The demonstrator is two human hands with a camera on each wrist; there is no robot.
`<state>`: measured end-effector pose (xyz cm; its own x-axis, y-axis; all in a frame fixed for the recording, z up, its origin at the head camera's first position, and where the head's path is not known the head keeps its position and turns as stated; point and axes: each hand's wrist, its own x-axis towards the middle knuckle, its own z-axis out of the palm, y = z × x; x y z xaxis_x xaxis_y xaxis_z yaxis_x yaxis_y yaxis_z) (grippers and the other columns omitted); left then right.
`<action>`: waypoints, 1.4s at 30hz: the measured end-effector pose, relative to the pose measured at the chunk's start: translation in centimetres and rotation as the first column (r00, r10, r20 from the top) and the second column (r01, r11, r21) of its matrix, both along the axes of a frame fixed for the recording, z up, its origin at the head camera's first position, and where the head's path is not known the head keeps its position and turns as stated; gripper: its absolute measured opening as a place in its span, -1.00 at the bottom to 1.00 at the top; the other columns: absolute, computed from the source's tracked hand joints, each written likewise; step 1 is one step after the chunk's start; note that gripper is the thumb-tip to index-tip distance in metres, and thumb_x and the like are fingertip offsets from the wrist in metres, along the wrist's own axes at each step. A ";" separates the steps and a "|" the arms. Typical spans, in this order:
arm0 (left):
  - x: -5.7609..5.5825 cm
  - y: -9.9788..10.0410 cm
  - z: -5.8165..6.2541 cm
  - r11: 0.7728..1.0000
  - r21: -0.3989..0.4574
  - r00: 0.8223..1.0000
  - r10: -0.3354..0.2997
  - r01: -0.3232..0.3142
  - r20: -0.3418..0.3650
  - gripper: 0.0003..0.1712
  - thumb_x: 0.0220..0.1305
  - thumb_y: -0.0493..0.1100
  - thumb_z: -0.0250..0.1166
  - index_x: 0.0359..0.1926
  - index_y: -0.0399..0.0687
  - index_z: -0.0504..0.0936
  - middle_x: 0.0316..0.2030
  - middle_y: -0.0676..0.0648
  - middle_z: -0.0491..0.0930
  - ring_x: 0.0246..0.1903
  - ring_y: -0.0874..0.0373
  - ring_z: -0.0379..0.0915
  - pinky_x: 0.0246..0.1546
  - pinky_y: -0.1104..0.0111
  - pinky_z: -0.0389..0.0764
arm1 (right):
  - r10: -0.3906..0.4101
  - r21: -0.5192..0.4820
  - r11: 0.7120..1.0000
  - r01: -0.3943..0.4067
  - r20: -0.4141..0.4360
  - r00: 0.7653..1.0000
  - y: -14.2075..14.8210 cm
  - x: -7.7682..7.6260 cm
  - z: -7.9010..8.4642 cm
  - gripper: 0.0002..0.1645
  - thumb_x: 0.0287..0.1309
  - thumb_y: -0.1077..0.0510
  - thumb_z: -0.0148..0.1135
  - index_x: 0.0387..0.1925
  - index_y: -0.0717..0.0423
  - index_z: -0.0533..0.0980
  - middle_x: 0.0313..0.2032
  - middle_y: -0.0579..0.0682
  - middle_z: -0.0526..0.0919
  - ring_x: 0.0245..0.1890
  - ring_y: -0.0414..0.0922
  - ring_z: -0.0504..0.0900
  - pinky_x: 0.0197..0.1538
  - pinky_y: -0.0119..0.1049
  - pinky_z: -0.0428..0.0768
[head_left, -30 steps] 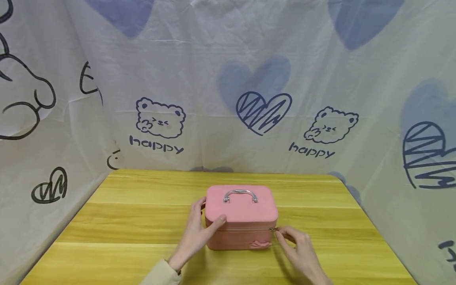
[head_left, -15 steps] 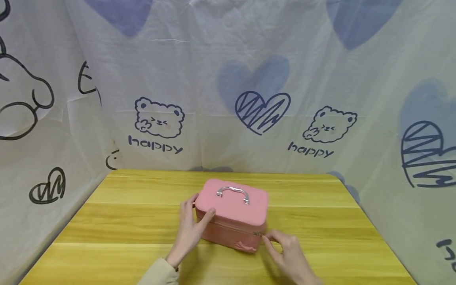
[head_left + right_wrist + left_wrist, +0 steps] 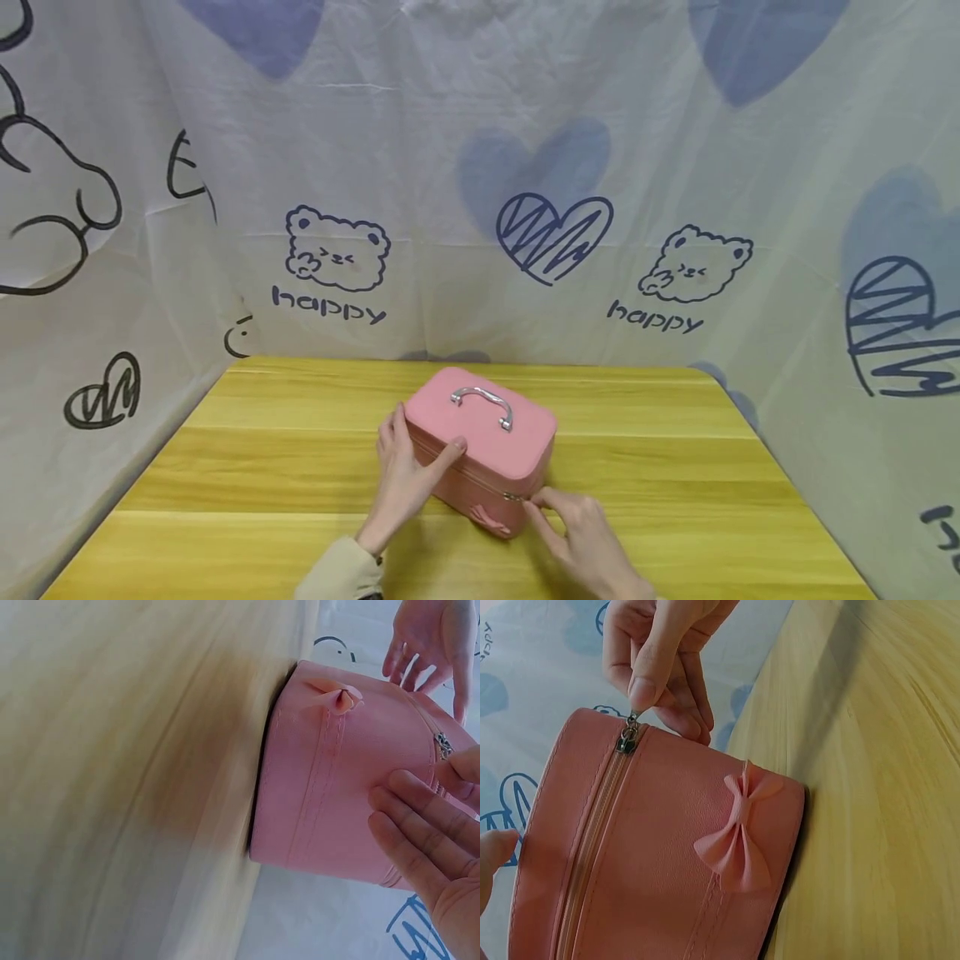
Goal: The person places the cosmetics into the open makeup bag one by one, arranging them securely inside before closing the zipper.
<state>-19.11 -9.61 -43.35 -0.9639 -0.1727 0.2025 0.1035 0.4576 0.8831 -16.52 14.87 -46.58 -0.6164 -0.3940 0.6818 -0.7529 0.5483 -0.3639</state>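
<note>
A pink vanity case (image 3: 483,433) with a silver carry handle (image 3: 483,398) stands on the table, turned at an angle, its lid down. A zipper (image 3: 592,847) runs round its side below the lid. Between thumb and index finger, my right hand (image 3: 588,537) pinches the zipper pull (image 3: 633,718) near the case's front right corner. My left hand (image 3: 405,483) holds the left end of the case, thumb over the front lid edge and fingers along the left side. A pink bow (image 3: 742,829) decorates the lower front.
The case stands on a yellow wood-grain table (image 3: 247,467). White cloth (image 3: 450,150) printed with hearts and bears hangs behind and at both sides.
The case has turned clockwise, its front now facing further left, and shifted slightly left. The right hand has moved left with the zipper pull; the left hand has stayed on the case.
</note>
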 end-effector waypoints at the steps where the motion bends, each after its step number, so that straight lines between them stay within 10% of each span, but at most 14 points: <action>1: 0.0 0.1 0.0 1.000 0.000 1.000 -0.001 0.001 0.005 0.35 0.14 0.22 0.45 0.58 -0.34 -0.21 0.51 -0.44 -0.14 0.50 -0.35 -0.16 0.47 -0.25 0.08 | -0.001 0.003 1.000 0.001 0.000 1.000 0.0 0.0 0.0 -0.85 0.14 0.35 0.37 -0.37 0.03 0.65 -0.41 -0.15 0.79 -0.37 -0.38 0.70 -0.35 -0.55 0.62; 29: -1.5 1.6 0.3 0.999 0.005 0.999 0.036 -0.036 0.027 0.60 -0.02 0.29 0.54 0.56 -0.36 -0.40 0.53 -0.44 -0.34 0.51 -0.40 -0.35 0.49 -0.26 0.02 | -0.010 0.022 1.000 0.011 -0.039 0.999 -0.6 -1.7 0.0 -0.86 0.12 0.34 0.38 -0.40 0.05 0.64 -0.43 -0.12 0.80 -0.43 -0.32 0.73 -0.34 -0.60 0.60; 42: -2.2 1.5 0.5 1.000 0.016 1.000 -0.003 0.003 0.015 0.59 -0.04 0.22 0.56 0.56 -0.36 -0.40 0.53 -0.47 -0.38 0.51 -0.43 -0.37 0.48 -0.30 -0.05 | 0.067 0.018 0.998 -0.067 0.028 0.997 -0.6 -1.8 0.2 -0.86 0.17 0.39 0.30 -0.42 0.12 0.58 -0.53 -0.06 0.73 -0.61 -0.59 0.21 -0.60 -0.74 0.24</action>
